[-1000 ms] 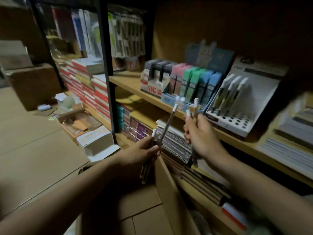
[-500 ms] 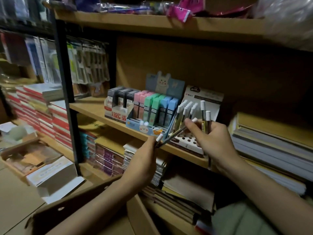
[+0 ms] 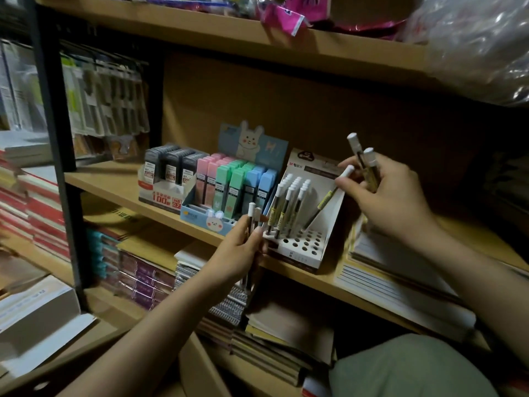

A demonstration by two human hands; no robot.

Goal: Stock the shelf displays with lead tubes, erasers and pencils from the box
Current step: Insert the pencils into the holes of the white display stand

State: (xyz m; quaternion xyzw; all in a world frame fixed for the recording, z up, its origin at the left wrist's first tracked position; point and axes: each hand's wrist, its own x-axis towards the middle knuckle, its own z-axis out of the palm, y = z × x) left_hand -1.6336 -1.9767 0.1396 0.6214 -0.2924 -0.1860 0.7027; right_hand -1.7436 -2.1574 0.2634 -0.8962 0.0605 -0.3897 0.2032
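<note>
right hand: the right hand is up over the white pencil stand, fingers curled. Thumb and forefinger pinch one pencil near its white cap, slanted down with the tip just over the holes at the right side of the stand. Two more pencils are tucked further back in the same hand, caps poking up above the knuckles.

left hand: the left hand sits lower, right at the front-left corner of the stand, wrapped around a small bunch of pencils held upright. White caps stick out the top, the other ends hang below the palm. Can't count them exactly, pretty dim.

pencil stand: tilted cardboard thing with rows of round holes, sitting on the middle shelf. A cluster of pencils already stands in the back-left holes; the front and right holes are bare.

lead tubes: pastel ones (pink, green, blue) in a bunny display box just left of the stand, touching it or close to it. Dark tubes in a red and white box further left.

other stuff: stacked notebooks lie flat on the shelf right of the stand, more stacks on the shelf below.
</note>
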